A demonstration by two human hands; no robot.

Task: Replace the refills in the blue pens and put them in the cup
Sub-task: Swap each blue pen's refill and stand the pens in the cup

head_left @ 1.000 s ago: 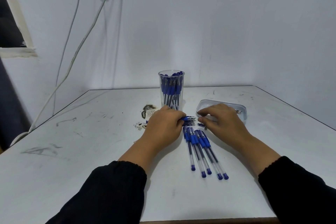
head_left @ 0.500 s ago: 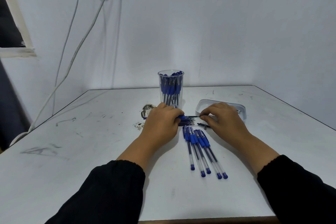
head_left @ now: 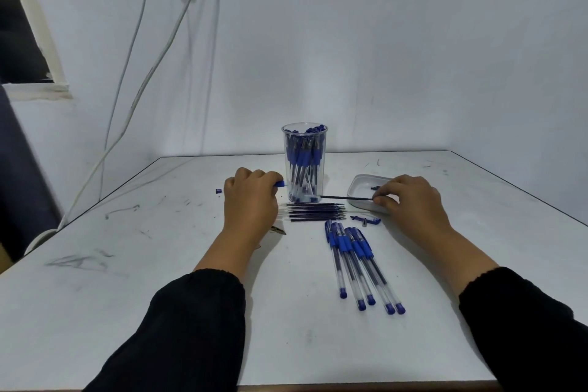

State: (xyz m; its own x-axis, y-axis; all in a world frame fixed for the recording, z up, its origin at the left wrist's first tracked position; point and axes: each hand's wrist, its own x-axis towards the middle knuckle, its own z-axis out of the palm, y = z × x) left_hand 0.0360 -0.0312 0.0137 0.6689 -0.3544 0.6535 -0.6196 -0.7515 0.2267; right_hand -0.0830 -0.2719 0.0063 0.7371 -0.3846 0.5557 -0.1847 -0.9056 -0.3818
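Note:
A clear cup [head_left: 304,162] full of blue pens stands at the table's middle back. My left hand [head_left: 249,200] grips a blue pen barrel [head_left: 279,184] just left of the cup. My right hand [head_left: 410,200] pinches a thin dark refill [head_left: 346,198] that points left toward the cup's base. A row of loose refills [head_left: 313,212] lies in front of the cup. Several capped blue pens [head_left: 359,261] lie side by side nearer me.
A white shallow tray [head_left: 358,188] sits right of the cup, partly under my right hand. A blue cap and clip piece [head_left: 366,219] lies below it. A small blue end plug [head_left: 218,191] lies left of my left hand. Cables hang along the left wall.
My hands have moved apart: the left drew the pen barrel leftward, the right pulled the refill out to the right. The view tilted down and zoomed slightly.

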